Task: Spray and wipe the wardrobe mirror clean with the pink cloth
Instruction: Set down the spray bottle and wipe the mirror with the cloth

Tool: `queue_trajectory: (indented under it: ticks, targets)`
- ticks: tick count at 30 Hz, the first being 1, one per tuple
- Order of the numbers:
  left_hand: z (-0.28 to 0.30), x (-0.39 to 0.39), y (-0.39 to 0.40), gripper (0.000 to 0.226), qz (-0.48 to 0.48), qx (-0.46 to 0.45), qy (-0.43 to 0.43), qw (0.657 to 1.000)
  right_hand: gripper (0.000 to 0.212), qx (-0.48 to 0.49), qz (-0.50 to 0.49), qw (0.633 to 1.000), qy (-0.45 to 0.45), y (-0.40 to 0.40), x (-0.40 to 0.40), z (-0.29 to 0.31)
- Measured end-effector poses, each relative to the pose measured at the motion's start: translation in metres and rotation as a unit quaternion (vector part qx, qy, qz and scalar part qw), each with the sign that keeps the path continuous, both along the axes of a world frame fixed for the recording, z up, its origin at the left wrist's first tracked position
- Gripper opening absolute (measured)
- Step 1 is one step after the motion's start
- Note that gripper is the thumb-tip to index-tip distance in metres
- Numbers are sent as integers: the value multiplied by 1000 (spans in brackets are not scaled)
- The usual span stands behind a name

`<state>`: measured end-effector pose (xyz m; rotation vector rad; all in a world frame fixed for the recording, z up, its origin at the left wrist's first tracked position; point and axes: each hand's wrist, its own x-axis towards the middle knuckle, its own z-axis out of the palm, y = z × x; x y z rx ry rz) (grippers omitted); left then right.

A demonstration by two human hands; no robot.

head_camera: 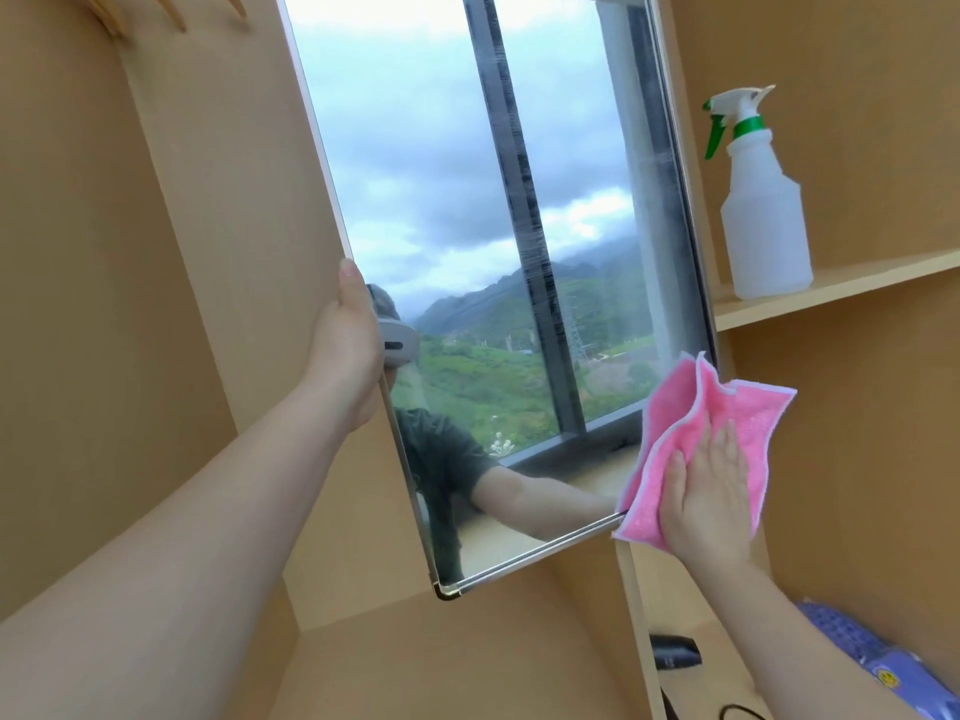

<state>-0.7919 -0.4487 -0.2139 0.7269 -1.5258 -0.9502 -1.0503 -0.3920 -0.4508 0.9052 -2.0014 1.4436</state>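
Observation:
The wardrobe mirror (pixel 467 210) is a tall framed panel swung out from the wooden wardrobe, reflecting a window, hills and cloudy sky. Faint streaks show on the glass over the reflected window frame. My left hand (pixel 349 350) grips the mirror's left edge at mid height. My right hand (pixel 709 491) lies flat on the pink cloth (pixel 675 402), pressing it against the mirror's lower right corner; part of the cloth hangs past the mirror's edge. A translucent spray bottle (pixel 761 215) with a green and white trigger stands upright on the shelf to the right of the mirror.
The wooden shelf (pixel 841 291) holds the bottle at the upper right. Below it, a compartment holds a purple packet (pixel 872 662) and a black object (pixel 675 652) with a cord. Wooden wardrobe panels (pixel 156 252) fill the left side.

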Motion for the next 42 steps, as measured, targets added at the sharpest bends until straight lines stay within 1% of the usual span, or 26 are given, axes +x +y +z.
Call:
queue_trajectory:
  ticks: [3,5,7,8,10,12,14,15,17,18,19,21,23,25,26,28,29,31,33,37,40,42]
  targets:
    - [0,0,0,53,4,-1,0,1000,63,-40,19,999,-2,6,-10,-1]
    - [2,-1,-1,49,9,-11,-4,1000,60,-110,30,993,-20,11,-14,3]
    - [4,-2,-2,52,30,-23,-16,999,59,-178,37,983,-36,17,-8,17]
    - [7,-2,-3,54,42,-33,-21,998,58,-206,56,976,-43,20,-3,28]
    - [17,-4,-5,52,66,-62,-19,996,59,-253,117,956,-89,28,14,59]
    - [31,-4,-6,38,93,-108,3,990,58,-305,159,931,-121,37,30,92]
    - [50,-2,-5,19,107,-155,37,981,51,-342,176,917,-107,46,42,121]
    - [61,-1,-2,19,118,-187,47,974,45,-355,185,911,-99,50,49,135]
    - [90,-1,1,23,141,-258,32,955,33,-374,209,900,-82,56,66,173]
    - [110,-3,2,25,132,-289,25,948,28,-377,225,895,-74,59,75,196]
    - [133,-4,5,30,110,-321,20,941,26,-374,235,895,-71,58,81,221]
    - [189,-7,14,39,82,-403,17,911,25,-360,259,894,-71,50,88,275]
    - [251,-9,20,37,66,-462,5,884,27,-346,280,892,-82,44,89,334]
    - [313,-11,28,32,38,-462,-30,885,48,-335,282,898,-50,43,95,399]
    - [341,-12,31,29,30,-455,-58,888,48,-327,296,897,-37,47,99,430]
    - [395,-13,37,27,20,-441,-96,892,28,-323,304,896,-4,54,100,488]
    - [421,-12,40,31,14,-432,-102,896,26,-331,309,892,6,57,98,519]
    - [471,-12,45,34,11,-414,-116,903,26,-330,333,883,14,61,93,573]
    - [512,-11,47,29,28,-414,-132,900,29,-320,342,882,41,67,92,622]
    - [572,-2,44,18,105,-401,-120,902,26,-312,377,868,88,72,82,696]
    - [599,6,33,16,163,-380,-127,902,21,-289,365,877,120,68,71,734]
    - [610,11,22,16,181,-375,-137,899,23,-275,336,888,148,64,64,755]
